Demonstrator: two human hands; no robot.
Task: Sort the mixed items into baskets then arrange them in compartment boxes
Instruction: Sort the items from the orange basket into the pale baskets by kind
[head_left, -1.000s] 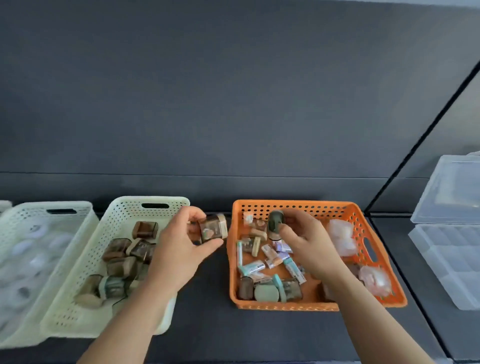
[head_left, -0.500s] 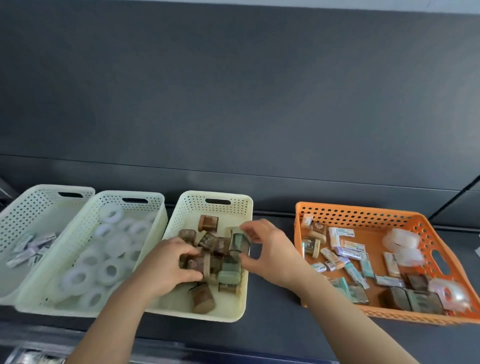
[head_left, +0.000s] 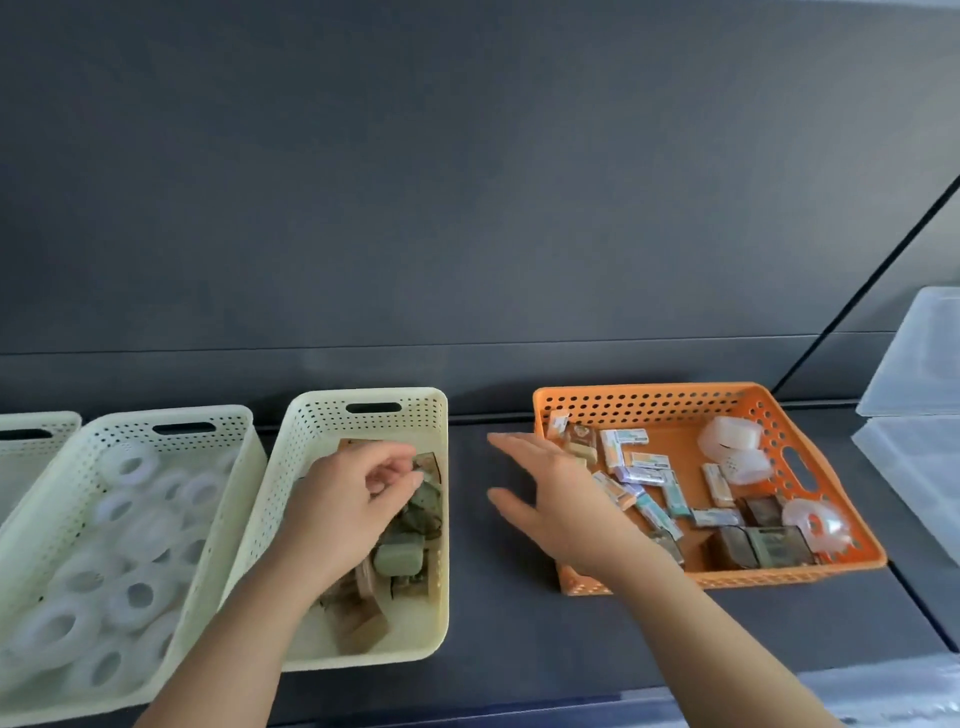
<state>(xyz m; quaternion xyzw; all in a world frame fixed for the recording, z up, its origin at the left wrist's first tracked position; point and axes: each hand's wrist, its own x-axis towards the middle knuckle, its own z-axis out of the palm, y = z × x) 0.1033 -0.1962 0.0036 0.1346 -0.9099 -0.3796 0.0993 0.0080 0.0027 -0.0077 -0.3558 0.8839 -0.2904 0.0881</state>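
My left hand (head_left: 353, 499) hovers inside the third cream basket (head_left: 322, 418), fingers loosely curled above a pile of small brown and green boxes (head_left: 405, 556); nothing shows between the fingers. My right hand (head_left: 550, 499) is spread flat and empty over the dark tabletop, at the left edge of the orange basket (head_left: 649, 402). That basket holds several small pastel packets (head_left: 641, 474), white wrapped rolls (head_left: 727, 441) and brown boxes (head_left: 763, 545).
A cream basket (head_left: 130, 427) full of white tape rolls stands left of the third one, and another cream basket (head_left: 31, 426) is cut off at the far left. Clear compartment boxes (head_left: 914, 462) sit at the right edge. A dark wall rises behind.
Both hands have let go of the small boxes in the third cream basket. My right hand has swung right toward the orange basket; my left has lifted slightly. The view has shifted right.
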